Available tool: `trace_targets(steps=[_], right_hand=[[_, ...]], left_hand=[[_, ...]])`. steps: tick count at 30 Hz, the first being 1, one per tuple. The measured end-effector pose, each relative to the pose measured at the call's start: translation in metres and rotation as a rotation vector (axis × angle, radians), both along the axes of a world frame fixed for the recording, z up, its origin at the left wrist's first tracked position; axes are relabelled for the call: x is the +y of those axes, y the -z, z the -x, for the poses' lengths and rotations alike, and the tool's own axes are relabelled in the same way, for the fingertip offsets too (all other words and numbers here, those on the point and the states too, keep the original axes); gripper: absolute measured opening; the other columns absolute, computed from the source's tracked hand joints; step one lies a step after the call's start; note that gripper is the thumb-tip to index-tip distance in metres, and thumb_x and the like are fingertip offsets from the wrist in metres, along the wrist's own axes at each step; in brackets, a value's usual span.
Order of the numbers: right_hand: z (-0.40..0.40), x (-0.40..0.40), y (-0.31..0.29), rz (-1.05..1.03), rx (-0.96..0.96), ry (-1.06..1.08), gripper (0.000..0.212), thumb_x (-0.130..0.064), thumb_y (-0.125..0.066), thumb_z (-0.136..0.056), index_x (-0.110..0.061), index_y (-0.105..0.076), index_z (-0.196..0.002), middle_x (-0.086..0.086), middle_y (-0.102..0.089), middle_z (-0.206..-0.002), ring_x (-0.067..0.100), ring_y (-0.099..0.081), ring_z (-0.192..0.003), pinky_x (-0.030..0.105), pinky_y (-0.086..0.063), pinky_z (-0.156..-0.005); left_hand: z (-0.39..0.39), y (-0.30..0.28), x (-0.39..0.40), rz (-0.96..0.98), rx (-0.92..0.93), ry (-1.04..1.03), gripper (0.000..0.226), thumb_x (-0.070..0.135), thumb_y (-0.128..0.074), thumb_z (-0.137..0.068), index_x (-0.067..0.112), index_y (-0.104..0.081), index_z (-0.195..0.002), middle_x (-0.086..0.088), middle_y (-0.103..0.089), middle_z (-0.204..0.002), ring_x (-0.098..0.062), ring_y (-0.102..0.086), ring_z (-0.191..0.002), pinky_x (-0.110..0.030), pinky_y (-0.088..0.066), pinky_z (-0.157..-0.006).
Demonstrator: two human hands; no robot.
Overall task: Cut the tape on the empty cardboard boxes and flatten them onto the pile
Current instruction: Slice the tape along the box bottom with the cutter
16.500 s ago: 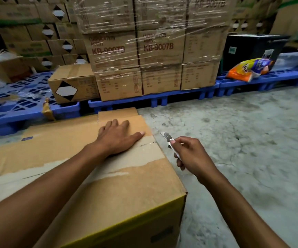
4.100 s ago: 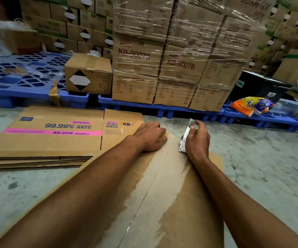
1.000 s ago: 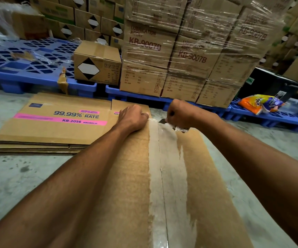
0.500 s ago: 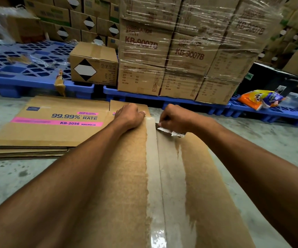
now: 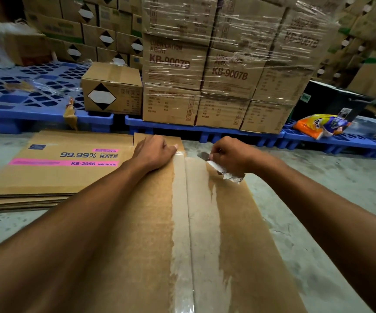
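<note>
A grey concrete floor (image 5: 331, 199), stained and cracked, runs back to a row of blue plastic pallets (image 5: 205, 129) in a storeroom crowded with cartons. On the middle pallet stands a shrink-wrapped stack of boxes (image 5: 225, 64) printed KB-9007B; to its left a single small carton (image 5: 112, 89) with a black-and-white diamond label sits on another pallet, and further cartons rise behind it. At the far right an orange snack bag (image 5: 317, 125) lies on a pallet beside a clear plastic tub (image 5: 372, 125), with a black bin (image 5: 331, 105) behind. On the floor at the left lies the pile of flattened boxes (image 5: 58, 168), the top sheet bearing a pink stripe (KB-2056 is legible on it). Just right of the pile, overlapping its near corner in the view, is the cardboard box (image 5: 141, 233) being worked on, its upper face crossed lengthwise by a strip of clear tape (image 5: 182, 222) over the centre seam. The left hand (image 5: 155, 152) presses on the far end of the box, fingers curled, thumb touching the tape. The right hand (image 5: 232, 157) is closed around a utility knife (image 5: 205, 155) — its blade pointing toward the seam at the box's far edge — with a crumpled white scrap (image 5: 227, 175) hanging below the fist.
</note>
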State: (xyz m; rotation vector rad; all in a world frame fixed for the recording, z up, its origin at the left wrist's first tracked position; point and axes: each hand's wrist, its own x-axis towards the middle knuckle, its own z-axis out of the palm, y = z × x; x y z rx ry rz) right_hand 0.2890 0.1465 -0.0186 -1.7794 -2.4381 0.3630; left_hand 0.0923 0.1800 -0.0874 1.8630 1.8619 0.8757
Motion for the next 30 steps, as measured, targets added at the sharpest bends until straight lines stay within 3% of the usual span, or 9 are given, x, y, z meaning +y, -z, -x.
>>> trace_targets(steps=[4,11,15,17,19,22,26,30], right_hand=[[0.006,0.009,0.025,-0.011,0.204,0.112,0.028,-0.022,-0.041,-0.1,-0.001,-0.058,-0.093,0.012,-0.054,-0.08,0.02,-0.049,-0.074,0.032,-0.039,-0.063],[0.031,0.02,0.047,-0.039,0.482,0.097,0.024,-0.027,-0.035,-0.102,-0.008,-0.049,-0.098,0.006,-0.05,-0.089,0.02,-0.045,-0.082,0.039,-0.042,-0.077],[0.036,0.024,0.056,-0.099,0.596,0.131,0.026,-0.028,-0.033,-0.102,-0.007,-0.049,-0.1,0.008,-0.052,-0.096,0.021,-0.048,-0.088,0.038,-0.042,-0.079],[0.036,0.026,0.058,-0.102,0.694,0.158,0.023,-0.027,-0.032,-0.102,-0.01,-0.047,-0.098,0.001,-0.05,-0.091,0.018,-0.046,-0.086,0.033,-0.04,-0.076],[0.034,0.03,0.06,-0.091,0.744,0.175,0.024,-0.029,-0.032,-0.102,-0.011,-0.046,-0.096,-0.003,-0.046,-0.084,0.017,-0.047,-0.085,0.039,-0.043,-0.079],[0.035,0.031,0.058,-0.075,0.753,0.179,0.027,-0.029,-0.033,-0.101,-0.008,-0.049,-0.097,0.0,-0.049,-0.088,0.017,-0.047,-0.084,0.038,-0.045,-0.078],[0.039,0.032,0.047,-0.061,0.706,0.168,0.031,-0.029,-0.031,-0.102,-0.006,-0.05,-0.106,0.006,-0.056,-0.1,0.015,-0.051,-0.083,0.035,-0.046,-0.073],[0.042,0.023,0.037,0.057,0.644,0.157,0.023,-0.029,-0.032,-0.103,-0.014,-0.047,-0.11,0.01,-0.067,-0.096,0.012,-0.059,-0.072,0.025,-0.041,-0.053]], left_hand=[[0.001,-0.01,0.002,0.086,-0.074,-0.014,0.038,0.046,-0.052,-0.091,0.016,-0.052,-0.068,-0.003,-0.05,-0.066,-0.018,-0.049,-0.065,-0.032,-0.037,-0.059],[0.012,-0.009,0.011,0.141,-0.139,-0.058,0.042,0.04,-0.058,-0.087,0.0,-0.07,-0.091,-0.018,-0.065,-0.085,-0.032,-0.065,-0.088,-0.045,-0.051,-0.082],[0.013,-0.007,0.015,0.12,-0.129,-0.094,0.033,0.034,-0.06,-0.087,0.002,-0.068,-0.084,-0.01,-0.058,-0.074,-0.023,-0.057,-0.073,-0.044,-0.051,-0.079],[0.009,-0.006,0.016,0.118,-0.1,-0.126,0.026,0.031,-0.059,-0.088,0.009,-0.063,-0.076,-0.007,-0.055,-0.07,-0.02,-0.054,-0.071,-0.041,-0.051,-0.075],[0.006,-0.004,0.02,0.106,-0.056,-0.15,0.023,0.029,-0.059,-0.088,0.013,-0.058,-0.071,-0.004,-0.052,-0.066,-0.018,-0.051,-0.067,-0.037,-0.047,-0.067],[0.008,0.001,0.025,0.056,-0.009,-0.192,0.022,0.026,-0.06,-0.087,0.014,-0.056,-0.069,-0.005,-0.055,-0.068,-0.018,-0.053,-0.068,-0.034,-0.043,-0.064],[0.042,0.004,0.025,-0.003,0.069,-0.371,0.018,0.029,-0.06,-0.09,0.012,-0.061,-0.086,-0.008,-0.061,-0.083,-0.021,-0.056,-0.077,-0.034,-0.041,-0.064],[0.084,0.005,0.006,-0.074,0.328,-0.474,0.027,0.039,-0.053,-0.093,0.013,-0.059,-0.097,-0.013,-0.062,-0.102,-0.029,-0.053,-0.1,-0.044,-0.039,-0.091]])
